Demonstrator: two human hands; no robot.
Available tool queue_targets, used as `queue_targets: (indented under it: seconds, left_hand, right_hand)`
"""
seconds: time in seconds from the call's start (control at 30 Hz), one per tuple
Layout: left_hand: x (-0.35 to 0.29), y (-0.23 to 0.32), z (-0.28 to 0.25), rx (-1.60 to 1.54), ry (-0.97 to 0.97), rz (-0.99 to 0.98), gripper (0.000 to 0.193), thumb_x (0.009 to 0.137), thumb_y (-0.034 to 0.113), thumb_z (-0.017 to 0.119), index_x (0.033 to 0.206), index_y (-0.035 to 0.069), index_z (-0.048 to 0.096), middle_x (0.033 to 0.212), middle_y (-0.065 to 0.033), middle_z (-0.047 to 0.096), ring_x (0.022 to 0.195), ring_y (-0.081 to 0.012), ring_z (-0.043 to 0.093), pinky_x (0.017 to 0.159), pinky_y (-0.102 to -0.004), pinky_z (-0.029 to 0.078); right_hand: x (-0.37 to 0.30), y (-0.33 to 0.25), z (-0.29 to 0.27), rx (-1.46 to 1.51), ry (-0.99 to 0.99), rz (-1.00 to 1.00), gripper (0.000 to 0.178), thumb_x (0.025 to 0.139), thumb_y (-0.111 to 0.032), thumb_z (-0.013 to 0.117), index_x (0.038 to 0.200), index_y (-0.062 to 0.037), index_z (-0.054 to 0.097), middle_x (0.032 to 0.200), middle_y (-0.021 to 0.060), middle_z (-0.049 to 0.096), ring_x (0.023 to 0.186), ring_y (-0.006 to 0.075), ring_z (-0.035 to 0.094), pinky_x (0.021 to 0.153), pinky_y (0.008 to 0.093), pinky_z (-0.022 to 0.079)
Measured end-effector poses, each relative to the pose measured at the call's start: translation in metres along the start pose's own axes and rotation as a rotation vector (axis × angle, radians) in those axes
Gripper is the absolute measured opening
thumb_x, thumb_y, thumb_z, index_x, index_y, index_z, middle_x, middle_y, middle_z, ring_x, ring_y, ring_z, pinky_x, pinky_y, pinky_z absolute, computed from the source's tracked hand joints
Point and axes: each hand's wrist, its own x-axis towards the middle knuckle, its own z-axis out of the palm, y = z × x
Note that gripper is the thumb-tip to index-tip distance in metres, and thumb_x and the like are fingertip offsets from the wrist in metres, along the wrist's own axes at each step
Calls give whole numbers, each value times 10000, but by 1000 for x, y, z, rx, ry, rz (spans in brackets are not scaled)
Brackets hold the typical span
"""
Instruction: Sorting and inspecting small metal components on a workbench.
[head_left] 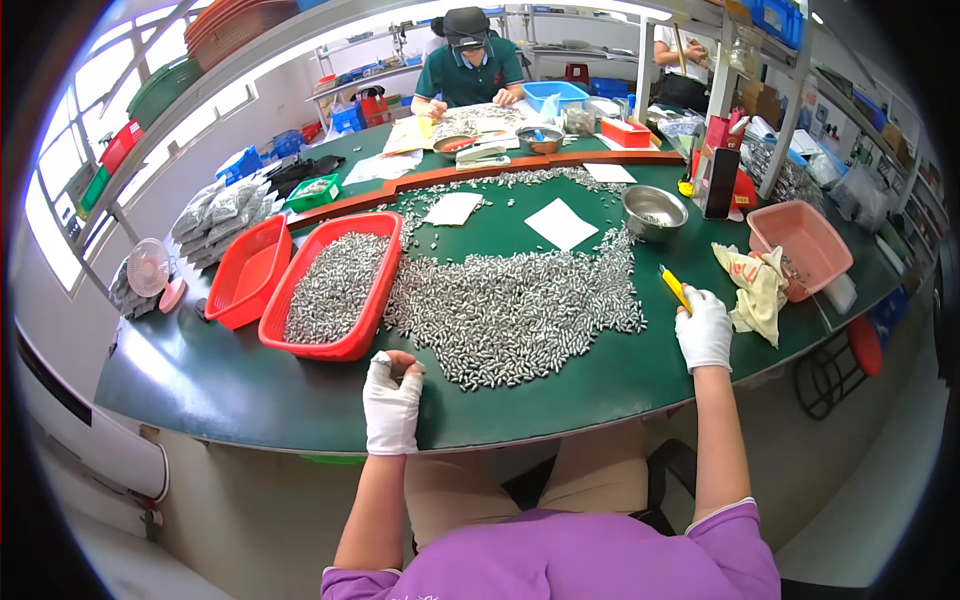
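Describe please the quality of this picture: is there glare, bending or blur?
Head view: windows at left burn out to white, and glare sits on the left end of the green table; head view: the table's near edge bows, corners go black; head view: left hand and right hand show no obvious motion blur.

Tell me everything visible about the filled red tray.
The filled red tray looks like plastic: rectangular, rounded corners, raised walls. It sits upright on the green tabletop, holding many small silvery pieces. Loose pieces crowd its right side; a second red tray stands close left, contact unclear. The left hand is near its near-right corner.
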Motion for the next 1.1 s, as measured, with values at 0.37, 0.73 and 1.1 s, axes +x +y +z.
queue_targets:
  seconds: [0.37,0.73,1.1]
  left_hand:
    - [2,-3,-1,59,-13,-23,175,872,-18,652,995,58,554,877,-25,636,807,-104,622,739,-232,488]
    - [0,1,-2,-30,-19,-12,180,874,-12,658,1023,57,586,887,-10,648,754,-63,572,690,-210,456]
    - [14,29,24,6,-169,73,177,868,-20,669,991,64,574,871,8,621,759,-58,567,677,-207,454]
  right_hand:
    - [2,0,2,64,10,-10,328,832,-194,661,1152,-122,660,1066,106,648,967,311,622,843,423,512]
    - [1,1,3,96,-13,11,333,829,-181,659,1157,-123,665,1075,101,649,986,310,612,868,418,508]
    - [3,0,-1,80,-37,4,360,815,-184,673,1166,-106,651,1092,100,642,1002,310,606,878,415,502]
